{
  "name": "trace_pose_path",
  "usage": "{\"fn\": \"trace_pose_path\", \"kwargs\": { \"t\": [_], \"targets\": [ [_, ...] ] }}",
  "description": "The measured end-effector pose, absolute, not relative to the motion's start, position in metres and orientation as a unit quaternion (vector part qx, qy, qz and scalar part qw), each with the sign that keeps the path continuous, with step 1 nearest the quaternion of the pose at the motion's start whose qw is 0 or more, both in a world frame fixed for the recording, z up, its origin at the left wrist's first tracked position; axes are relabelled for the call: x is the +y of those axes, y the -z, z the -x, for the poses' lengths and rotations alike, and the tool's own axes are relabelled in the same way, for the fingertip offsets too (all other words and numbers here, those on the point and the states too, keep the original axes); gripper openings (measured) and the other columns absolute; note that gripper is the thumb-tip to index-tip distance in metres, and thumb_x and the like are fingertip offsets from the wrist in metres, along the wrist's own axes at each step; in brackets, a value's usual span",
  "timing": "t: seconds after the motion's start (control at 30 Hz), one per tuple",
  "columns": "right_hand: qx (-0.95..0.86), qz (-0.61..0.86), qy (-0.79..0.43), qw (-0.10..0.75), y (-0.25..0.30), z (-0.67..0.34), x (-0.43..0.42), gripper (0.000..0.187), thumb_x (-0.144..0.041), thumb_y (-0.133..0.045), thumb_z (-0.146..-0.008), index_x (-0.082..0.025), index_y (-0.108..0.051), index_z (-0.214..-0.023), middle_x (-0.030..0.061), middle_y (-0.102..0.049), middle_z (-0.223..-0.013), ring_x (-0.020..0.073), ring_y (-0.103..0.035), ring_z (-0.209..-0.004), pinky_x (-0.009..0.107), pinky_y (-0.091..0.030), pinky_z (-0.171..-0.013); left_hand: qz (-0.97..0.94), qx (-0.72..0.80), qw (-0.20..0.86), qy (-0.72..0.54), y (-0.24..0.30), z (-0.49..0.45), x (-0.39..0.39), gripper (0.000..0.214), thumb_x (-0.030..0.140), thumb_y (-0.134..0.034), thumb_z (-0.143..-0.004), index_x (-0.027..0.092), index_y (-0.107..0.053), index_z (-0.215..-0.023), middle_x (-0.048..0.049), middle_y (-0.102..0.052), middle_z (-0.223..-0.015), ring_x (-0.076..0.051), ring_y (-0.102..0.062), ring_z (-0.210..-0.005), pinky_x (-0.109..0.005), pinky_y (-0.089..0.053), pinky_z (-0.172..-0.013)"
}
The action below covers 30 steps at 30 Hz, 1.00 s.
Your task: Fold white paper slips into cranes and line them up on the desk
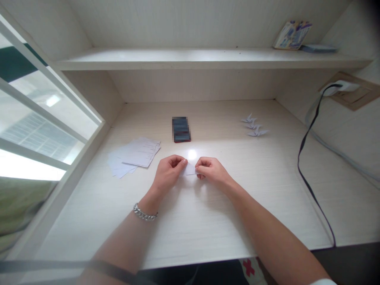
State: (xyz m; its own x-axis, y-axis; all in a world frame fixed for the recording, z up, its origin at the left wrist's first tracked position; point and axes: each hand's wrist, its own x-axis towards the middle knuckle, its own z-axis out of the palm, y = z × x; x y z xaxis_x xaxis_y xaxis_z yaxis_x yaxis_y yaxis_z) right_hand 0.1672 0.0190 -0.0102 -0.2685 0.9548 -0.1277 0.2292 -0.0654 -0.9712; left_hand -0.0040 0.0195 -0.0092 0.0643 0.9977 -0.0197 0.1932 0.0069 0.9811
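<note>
We pinch opposite sides of a small, folded white paper piece [190, 170], our bare left hand [168, 172] and our bare right hand [212, 171] both nearly closed on its edges, over the pale wood-grain desk [192, 229].

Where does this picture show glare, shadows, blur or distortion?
Head view: a bright glare spot on the desk just beyond the left hand and right hand, with soft shadows below; head view: the window partly washes out to white; head view: the dark band at lower left looks blurred; head view: side walls splay outward, perhaps lens distortion.
</note>
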Motion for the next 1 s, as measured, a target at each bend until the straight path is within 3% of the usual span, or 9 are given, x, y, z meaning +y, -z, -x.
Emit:
{"fn": "trace_pose_path", "kwargs": {
  "t": [0.77, 1.0],
  "targets": [
    [-0.592, 0.493, -0.54, 0.34, 0.011, -0.181, 0.022, 0.007, -0.02, -0.054, -0.067, -0.017, -0.059, -0.064, 0.0005, -0.059, -0.056, 0.0124, -0.052, -0.052, 0.024, -0.039, -0.051, -0.48, 0.534, 0.478, -0.507, 0.006, 0.023, 0.029, 0.023, 0.034, -0.07, -0.066, 0.014, -0.065, -0.075, -0.0021, -0.063, -0.069, -0.011, -0.052, -0.06, -0.022, -0.038, -0.056],
    [-0.586, 0.485, -0.532, 0.372, 0.007, -0.174, 0.022, 0.014, -0.028, -0.055, -0.073, -0.017, -0.062, -0.072, 0.0019, -0.061, -0.065, 0.0136, -0.055, -0.059, 0.025, -0.041, -0.056, -0.558, 0.529, 0.456, -0.447, 0.006, 0.013, 0.021, 0.021, 0.035, -0.065, -0.072, 0.014, -0.065, -0.075, -0.003, -0.063, -0.07, -0.012, -0.053, -0.062, -0.022, -0.04, -0.057]
  ]
}}
